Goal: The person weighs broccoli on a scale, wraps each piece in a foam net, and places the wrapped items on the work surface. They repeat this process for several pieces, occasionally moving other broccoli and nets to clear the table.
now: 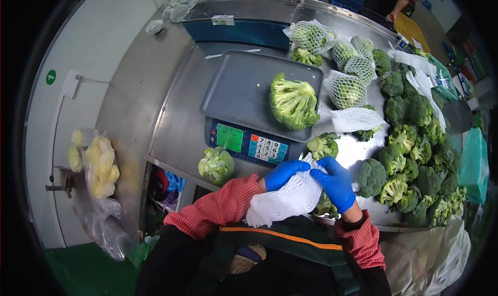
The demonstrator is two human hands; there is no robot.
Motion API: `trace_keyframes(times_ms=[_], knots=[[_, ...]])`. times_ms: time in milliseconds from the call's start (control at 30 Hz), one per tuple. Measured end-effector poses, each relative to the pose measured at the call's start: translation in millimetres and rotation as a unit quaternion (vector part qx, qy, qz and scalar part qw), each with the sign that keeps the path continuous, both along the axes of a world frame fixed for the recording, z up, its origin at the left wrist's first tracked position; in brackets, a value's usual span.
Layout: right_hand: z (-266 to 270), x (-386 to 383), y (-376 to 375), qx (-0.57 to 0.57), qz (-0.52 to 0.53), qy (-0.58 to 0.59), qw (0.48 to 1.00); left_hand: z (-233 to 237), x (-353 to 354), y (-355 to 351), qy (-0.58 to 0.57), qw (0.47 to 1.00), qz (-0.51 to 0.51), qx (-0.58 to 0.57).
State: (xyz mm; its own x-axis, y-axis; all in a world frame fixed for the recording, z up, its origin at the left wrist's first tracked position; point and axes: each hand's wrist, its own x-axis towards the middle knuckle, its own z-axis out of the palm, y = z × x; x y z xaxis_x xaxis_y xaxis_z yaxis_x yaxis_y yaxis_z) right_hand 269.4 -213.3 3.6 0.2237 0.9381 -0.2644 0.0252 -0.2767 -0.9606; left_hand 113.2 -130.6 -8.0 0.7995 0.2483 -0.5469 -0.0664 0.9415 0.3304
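Observation:
Both blue-gloved hands are at a white foam net sleeve point(285, 198) that hangs toward my apron. My left hand point(284, 174) pinches its upper left edge, and my right hand point(335, 184) grips the top at the right. Just beyond my fingers lies a broccoli head point(322, 146), partly covered by the sleeve and my hands. Another large broccoli head point(294, 102) rests stem side up on the grey pan of the scale point(233, 91). Left of the scale's keypad, a pale green head point(216, 165) sits near the counter's edge.
Many loose broccoli heads point(417, 161) are piled on the right. Netted heads point(347, 89) stand behind, beside an empty foam net point(358, 120). A bag of yellowish produce point(101, 166) hangs at left. Another person's arm point(399, 6) shows at the far right.

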Motion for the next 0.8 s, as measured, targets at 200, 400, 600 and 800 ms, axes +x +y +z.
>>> trace_keyframes(times_ms=[200, 400, 600, 800], knots=[[5.9, -5.8, -8.3, 0.136, 0.018, -0.460, 0.877, -51.3, -4.6, -21.0, -0.050, 0.988, 0.017, -0.148], [30.6, -11.4, -17.7, 0.281, -0.017, -0.354, 0.892, -43.6, 9.0, -23.3, -0.179, 0.925, -0.036, -0.333], [22.4, 5.3, -21.7, 0.111, -0.016, -0.340, 0.934, -32.2, 22.9, -12.4, -0.086, 0.971, -0.040, -0.217], [24.0, 37.9, -10.2, 0.163, 0.014, -0.526, 0.834, -12.5, 37.6, -9.3, 0.010, 0.991, -0.027, -0.133]])
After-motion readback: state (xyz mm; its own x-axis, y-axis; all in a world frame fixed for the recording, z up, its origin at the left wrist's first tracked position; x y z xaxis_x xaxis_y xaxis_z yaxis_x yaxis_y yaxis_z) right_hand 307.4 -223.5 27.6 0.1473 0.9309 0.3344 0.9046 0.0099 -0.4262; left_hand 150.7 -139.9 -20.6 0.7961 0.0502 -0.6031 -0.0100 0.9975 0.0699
